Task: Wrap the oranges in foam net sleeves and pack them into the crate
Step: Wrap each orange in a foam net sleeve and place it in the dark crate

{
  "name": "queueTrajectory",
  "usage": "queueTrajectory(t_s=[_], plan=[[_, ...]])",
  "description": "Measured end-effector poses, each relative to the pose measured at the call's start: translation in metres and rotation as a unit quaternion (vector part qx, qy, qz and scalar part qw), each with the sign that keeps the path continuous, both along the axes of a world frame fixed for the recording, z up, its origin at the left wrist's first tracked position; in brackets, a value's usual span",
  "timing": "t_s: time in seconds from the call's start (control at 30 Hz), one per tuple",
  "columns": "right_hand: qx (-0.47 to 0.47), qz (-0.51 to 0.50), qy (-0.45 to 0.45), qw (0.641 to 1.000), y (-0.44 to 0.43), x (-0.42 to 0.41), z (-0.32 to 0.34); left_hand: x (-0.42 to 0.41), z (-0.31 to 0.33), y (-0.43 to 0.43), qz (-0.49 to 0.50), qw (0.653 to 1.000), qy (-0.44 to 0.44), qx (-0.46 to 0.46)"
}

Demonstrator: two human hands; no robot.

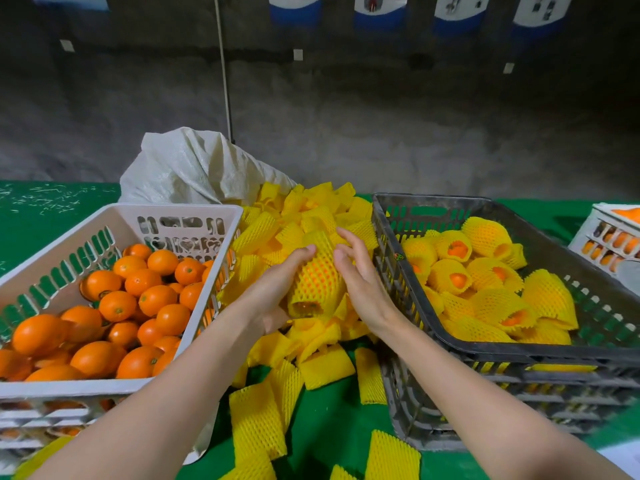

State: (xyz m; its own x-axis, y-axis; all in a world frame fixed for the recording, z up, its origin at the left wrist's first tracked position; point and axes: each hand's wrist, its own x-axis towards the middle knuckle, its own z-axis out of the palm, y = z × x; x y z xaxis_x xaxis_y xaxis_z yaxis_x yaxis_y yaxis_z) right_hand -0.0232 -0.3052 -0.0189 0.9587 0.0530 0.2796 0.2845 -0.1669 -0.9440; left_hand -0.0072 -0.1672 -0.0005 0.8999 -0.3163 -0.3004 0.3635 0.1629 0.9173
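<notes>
Over loose foam net sleeves (273, 233) on green worktop (329, 431), between white crate (86, 388) of bare oranges (117, 306) and black crate (485, 353) of wrapped oranges (457, 277), left hand (273, 292) grips sleeved orange (317, 277), right hand (362, 278) loosely spread just beside it.

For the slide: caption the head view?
Left hand grips a net-sleeved orange, right hand at its far end, between white crate of bare oranges and dark crate of wrapped ones.

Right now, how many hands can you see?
2. The left hand grips the sleeved orange from its left, above the pile of sleeves. The right hand is at its right side, fingers relaxed, seemingly touching it.
</notes>
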Motion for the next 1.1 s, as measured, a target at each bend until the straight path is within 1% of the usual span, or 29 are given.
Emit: queueTrajectory(t_s=[0.07,0.17,0.2,0.27,0.37,0.43,0.5,0.57,0.6,0.63,0.67,0.7,0.77,0.8,0.83,0.87,0.93,1.03,1.1], plan=[[-0.014,0.01,-0.025,1.0,-0.001,-0.008,-0.001,0.002,-0.001,0.003,0.02,0.999,-0.023,0.033],[-0.023,0.052,-0.029,0.998,0.003,-0.019,-0.002,0.002,-0.006,0.0,0.008,0.998,-0.06,0.023],[-0.029,0.05,-0.029,0.998,0.004,-0.021,-0.002,0.0,-0.007,-0.004,0.0,0.997,-0.079,0.023],[-0.041,0.022,-0.039,0.998,-0.002,-0.022,0.001,-0.003,-0.006,-0.014,-0.001,0.994,-0.108,0.021],[-0.058,-0.025,-0.084,0.994,-0.027,-0.02,0.011,-0.001,0.004,-0.038,0.028,0.993,-0.112,0.018],[-0.058,-0.054,-0.104,0.991,-0.05,-0.017,0.019,0.005,0.012,-0.06,0.073,0.985,-0.146,0.059],[-0.045,-0.091,-0.108,0.989,-0.077,-0.011,0.026,0.009,0.014,-0.087,0.113,0.967,-0.209,0.087],[-0.047,-0.154,-0.109,0.981,-0.108,0.0,0.029,0.016,0.01,-0.118,0.127,0.956,-0.242,0.109],[-0.048,-0.191,-0.101,0.975,-0.125,0.007,0.029,0.021,0.005,-0.134,0.123,0.943,-0.269,0.149],[-0.05,-0.225,-0.088,0.969,-0.141,0.016,0.029,0.025,-0.001,-0.15,0.11,0.922,-0.306,0.208],[-0.061,-0.254,-0.07,0.963,-0.157,0.027,0.028,0.028,-0.008,-0.164,0.084,0.888,-0.354,0.282],[-0.085,-0.279,-0.047,0.955,-0.172,0.039,0.027,0.031,-0.015,-0.175,0.046,0.839,-0.405,0.362],[-0.162,-0.306,0.008,0.938,-0.195,0.068,0.026,0.033,-0.024,-0.192,-0.035,0.721,-0.482,0.496],[-0.203,-0.302,0.035,0.931,-0.202,0.083,0.025,0.035,-0.026,-0.195,-0.067,0.679,-0.498,0.534],[-0.242,-0.289,0.055,0.925,-0.205,0.099,0.024,0.038,-0.028,-0.197,-0.088,0.659,-0.5,0.555],[-0.277,-0.271,0.07,0.919,-0.205,0.114,0.021,0.04,-0.03,-0.196,-0.095,0.657,-0.495,0.56],[-0.319,-0.241,0.083,0.913,-0.197,0.143,0.011,0.043,-0.033,-0.194,-0.087,0.674,-0.488,0.547],[-0.323,-0.227,0.079,0.915,-0.179,0.177,-0.011,0.043,-0.033,-0.193,-0.086,0.691,-0.487,0.527],[-0.358,-0.205,0.095,0.906,-0.172,0.19,-0.028,0.044,-0.033,-0.192,-0.091,0.702,-0.484,0.515]])
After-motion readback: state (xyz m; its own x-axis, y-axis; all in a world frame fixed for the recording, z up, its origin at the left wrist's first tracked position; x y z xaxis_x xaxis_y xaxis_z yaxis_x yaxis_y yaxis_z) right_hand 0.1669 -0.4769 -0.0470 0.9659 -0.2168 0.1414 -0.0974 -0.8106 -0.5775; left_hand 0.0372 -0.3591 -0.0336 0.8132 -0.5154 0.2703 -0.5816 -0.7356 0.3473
